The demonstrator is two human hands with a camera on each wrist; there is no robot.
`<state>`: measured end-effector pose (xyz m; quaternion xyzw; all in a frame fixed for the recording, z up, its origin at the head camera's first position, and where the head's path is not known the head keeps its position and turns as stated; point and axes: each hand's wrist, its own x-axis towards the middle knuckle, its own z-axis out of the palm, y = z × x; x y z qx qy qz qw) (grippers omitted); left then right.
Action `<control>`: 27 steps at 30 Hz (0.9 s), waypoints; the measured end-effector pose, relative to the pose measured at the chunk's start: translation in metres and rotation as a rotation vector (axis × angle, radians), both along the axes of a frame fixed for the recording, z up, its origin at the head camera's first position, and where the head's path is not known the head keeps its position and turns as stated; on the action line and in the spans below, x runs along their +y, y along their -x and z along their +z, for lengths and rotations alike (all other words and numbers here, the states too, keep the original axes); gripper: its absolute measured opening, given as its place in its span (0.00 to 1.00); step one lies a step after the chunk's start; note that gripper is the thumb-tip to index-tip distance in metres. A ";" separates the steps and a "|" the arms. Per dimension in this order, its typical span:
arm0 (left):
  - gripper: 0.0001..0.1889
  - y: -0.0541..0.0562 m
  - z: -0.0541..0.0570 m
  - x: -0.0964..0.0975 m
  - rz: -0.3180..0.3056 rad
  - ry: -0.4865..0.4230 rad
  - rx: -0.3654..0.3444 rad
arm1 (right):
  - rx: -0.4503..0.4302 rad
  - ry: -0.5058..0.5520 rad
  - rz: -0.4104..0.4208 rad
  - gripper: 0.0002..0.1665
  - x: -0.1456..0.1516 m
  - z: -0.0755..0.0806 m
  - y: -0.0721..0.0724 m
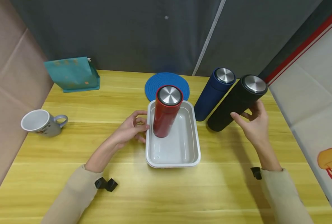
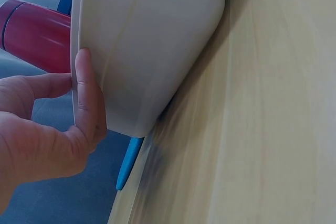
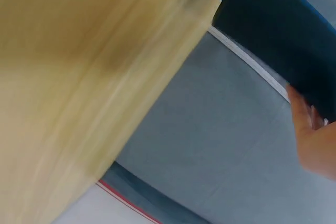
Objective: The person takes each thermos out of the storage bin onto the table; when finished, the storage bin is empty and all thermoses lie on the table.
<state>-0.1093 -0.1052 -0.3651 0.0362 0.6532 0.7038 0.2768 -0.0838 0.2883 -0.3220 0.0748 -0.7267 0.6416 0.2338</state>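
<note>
A red thermos [image 1: 166, 121] with a steel lid stands inside a white plastic tub [image 1: 182, 155]. My left hand [image 1: 130, 129] grips the tub's left rim; in the left wrist view, fingers [image 2: 84, 87] press on its outer wall. On the right, my right hand [image 1: 254, 121] holds a black thermos [image 1: 228, 105] by its side, thumb and fingers round the upper body. Whether its base touches the table cannot be told. Just left of it stands a dark blue thermos [image 1: 212, 98]. The right wrist view shows only part of the right hand [image 3: 315, 140] against the black thermos.
Behind the tub lies a round blue mat [image 1: 168, 77], partly hidden by the red thermos. A white mug [image 1: 46, 124] and a teal paper bag [image 1: 73, 76] stand at the left. A grey partition [image 1: 121, 37] borders the wooden table [image 1: 160, 196] at the back.
</note>
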 end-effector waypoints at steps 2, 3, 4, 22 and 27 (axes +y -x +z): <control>0.30 0.000 0.000 0.000 0.002 -0.007 0.001 | -0.024 -0.029 -0.035 0.36 0.001 -0.002 0.003; 0.30 0.000 0.000 0.000 0.003 -0.010 0.000 | -0.034 -0.037 -0.050 0.36 0.002 -0.003 0.004; 0.30 0.000 -0.001 0.000 0.003 -0.009 0.001 | -0.042 -0.038 -0.063 0.36 0.002 -0.004 0.006; 0.31 -0.002 0.000 -0.002 -0.010 -0.009 -0.002 | -0.091 0.002 -0.151 0.35 0.013 -0.021 0.027; 0.31 -0.003 0.000 -0.002 -0.009 -0.009 -0.001 | -0.099 0.028 -0.149 0.35 0.015 -0.022 0.033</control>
